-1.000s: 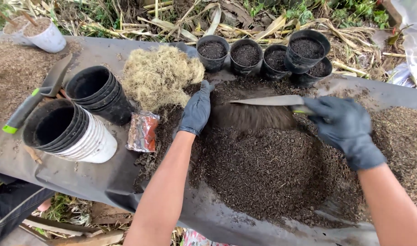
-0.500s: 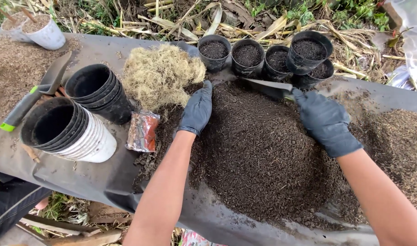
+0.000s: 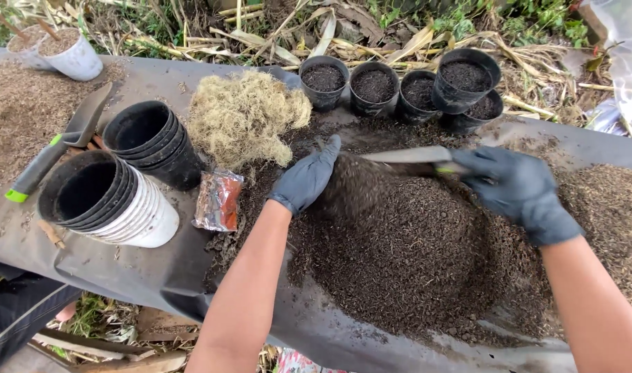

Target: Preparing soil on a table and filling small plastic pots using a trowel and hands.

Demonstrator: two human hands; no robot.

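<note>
Right hand [image 3: 516, 185] clenched on a trowel [image 3: 409, 155] over the soil heap [image 3: 405, 255] — left hand [image 3: 307, 176] flat, released, against it.

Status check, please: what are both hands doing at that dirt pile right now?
Right hand gripping grey metal trowel. Left hand open against dark soil heap. Pale fibre clump and filled black pots behind.

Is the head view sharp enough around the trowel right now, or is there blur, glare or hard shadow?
Head view: soft, even daylight, no hard shadows or glare. Falling soil under the trowel is motion-blurred; the right hand, left hand and stacked pots are sharp. Wide-angle bending shows at the frame edges.
</note>
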